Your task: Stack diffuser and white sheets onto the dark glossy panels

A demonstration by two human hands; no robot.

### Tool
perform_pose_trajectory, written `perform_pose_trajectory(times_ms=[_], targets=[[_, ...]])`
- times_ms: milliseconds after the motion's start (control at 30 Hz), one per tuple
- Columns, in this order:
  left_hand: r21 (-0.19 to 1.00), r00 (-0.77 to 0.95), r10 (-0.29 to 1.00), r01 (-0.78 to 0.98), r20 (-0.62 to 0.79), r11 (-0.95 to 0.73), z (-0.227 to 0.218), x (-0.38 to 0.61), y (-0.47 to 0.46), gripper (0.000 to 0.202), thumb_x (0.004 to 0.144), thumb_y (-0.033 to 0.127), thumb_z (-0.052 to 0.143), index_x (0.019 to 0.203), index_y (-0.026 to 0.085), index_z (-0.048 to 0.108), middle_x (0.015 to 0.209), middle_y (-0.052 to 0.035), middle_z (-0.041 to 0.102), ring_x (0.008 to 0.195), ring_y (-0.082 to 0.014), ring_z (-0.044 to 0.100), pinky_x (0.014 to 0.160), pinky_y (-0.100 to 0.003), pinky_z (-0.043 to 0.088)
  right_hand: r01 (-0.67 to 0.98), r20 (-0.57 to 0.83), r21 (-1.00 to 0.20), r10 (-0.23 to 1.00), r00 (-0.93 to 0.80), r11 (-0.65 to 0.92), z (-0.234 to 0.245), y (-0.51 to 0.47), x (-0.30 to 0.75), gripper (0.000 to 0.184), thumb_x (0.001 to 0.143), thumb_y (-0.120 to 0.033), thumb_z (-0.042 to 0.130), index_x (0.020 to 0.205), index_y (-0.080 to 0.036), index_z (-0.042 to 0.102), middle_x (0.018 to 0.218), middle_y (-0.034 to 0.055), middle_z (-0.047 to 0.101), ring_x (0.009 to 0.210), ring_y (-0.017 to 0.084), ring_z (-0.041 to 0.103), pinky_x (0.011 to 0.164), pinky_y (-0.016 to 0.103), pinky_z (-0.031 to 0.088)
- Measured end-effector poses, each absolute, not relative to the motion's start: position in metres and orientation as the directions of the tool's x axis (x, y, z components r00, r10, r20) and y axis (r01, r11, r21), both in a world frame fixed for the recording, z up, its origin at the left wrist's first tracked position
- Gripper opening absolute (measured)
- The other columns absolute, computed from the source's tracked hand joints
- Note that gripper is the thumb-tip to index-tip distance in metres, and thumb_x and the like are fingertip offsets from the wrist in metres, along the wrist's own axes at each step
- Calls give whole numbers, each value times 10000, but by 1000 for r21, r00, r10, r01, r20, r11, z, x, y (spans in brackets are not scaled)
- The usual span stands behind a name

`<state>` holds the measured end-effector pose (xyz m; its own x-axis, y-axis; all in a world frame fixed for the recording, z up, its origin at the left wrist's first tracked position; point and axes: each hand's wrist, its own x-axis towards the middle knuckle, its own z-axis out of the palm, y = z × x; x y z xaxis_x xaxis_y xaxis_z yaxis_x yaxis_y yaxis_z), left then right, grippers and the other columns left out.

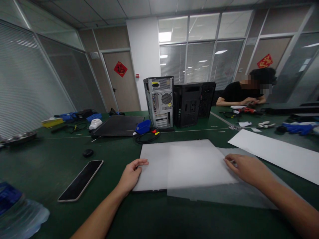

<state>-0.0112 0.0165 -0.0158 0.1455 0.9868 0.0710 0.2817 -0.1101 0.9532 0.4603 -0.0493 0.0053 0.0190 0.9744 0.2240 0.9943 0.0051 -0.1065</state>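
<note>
A flat white panel [154, 166] lies on the green table [50, 166] in front of me. A thin translucent film sheet [199, 172] lies over its right part and hangs past its right and near edges. My left hand [131, 174] rests on the panel's left edge, fingers curled loosely over it. My right hand [245, 167] lies on the film at its right side, fingertips pressed down near the panel's right edge.
A phone [81, 180] lies face up to the left, a small black object [88, 152] beyond it. A large white sheet [274, 152] lies at the right. Two computer cases [159, 101] stand behind. A seated person [245, 91] works at the far right.
</note>
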Motion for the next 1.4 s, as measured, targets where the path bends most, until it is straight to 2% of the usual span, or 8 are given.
perform_pose_trajectory(times_ms=[100,200,300,367,567,867,1133,1400], targets=[[954,147,987,280,70,-109,-15,-11,16,384,737,142,483,1087,164,638,1126,-82,710,1068,-212,619,953,-357,396,987,198,-159,980,-1,33,3,-49,454,562,859,-623,341,1063,-217,670,1032,100,669,870,278,626,774,490,492],[954,145,987,280,69,-108,-16,-11,16,384,734,143,483,1084,163,639,1118,-85,713,1048,-214,628,933,-358,409,964,172,-243,983,-67,108,1,-49,444,539,884,-598,329,1177,-252,621,1191,55,619,1019,241,601,878,431,493],[954,144,987,279,71,-110,-16,-11,17,386,723,137,486,1076,163,642,1116,-86,715,1042,-216,630,923,-355,414,945,168,-292,980,-103,150,-1,-47,440,528,899,-575,328,1250,-265,572,1325,30,532,1179,224,520,1022,421,415],[955,145,987,276,72,-111,-17,-12,17,386,722,135,489,1075,164,643,1117,-86,715,1056,-216,624,932,-354,408,943,160,-296,981,-106,150,-2,-46,443,522,891,-584,344,1219,-265,595,1322,27,534,1206,229,498,1068,445,364],[958,148,987,266,66,-105,-18,-12,18,385,732,126,484,1080,165,643,1138,-84,706,1054,-215,625,947,-364,403,949,111,-288,989,-99,128,-2,-45,455,532,876,-602,357,1156,-249,640,1261,48,579,1137,253,545,997,473,422],[955,139,987,272,83,-119,-15,-12,16,382,722,131,490,1065,170,654,1115,-85,715,1091,-222,610,952,-362,406,911,111,-363,980,-165,195,-5,-47,439,525,882,-588,388,1290,-295,539,1408,13,445,1291,239,416,1107,485,305],[949,139,986,286,94,-131,-16,-12,17,377,712,125,486,1027,186,684,1175,-67,690,1137,-218,586,981,-360,396,941,113,-296,984,-139,167,-2,-47,450,492,892,-581,365,1186,-274,613,1247,34,586,1136,228,539,1010,470,411],[947,133,986,293,98,-134,-13,-10,16,353,713,124,494,995,192,694,1161,-61,697,1142,-219,583,985,-360,400,929,120,-279,968,-219,245,-8,-46,437,485,887,-582,385,1201,-288,608,1313,9,539,1241,218,463,1101,458,320]])
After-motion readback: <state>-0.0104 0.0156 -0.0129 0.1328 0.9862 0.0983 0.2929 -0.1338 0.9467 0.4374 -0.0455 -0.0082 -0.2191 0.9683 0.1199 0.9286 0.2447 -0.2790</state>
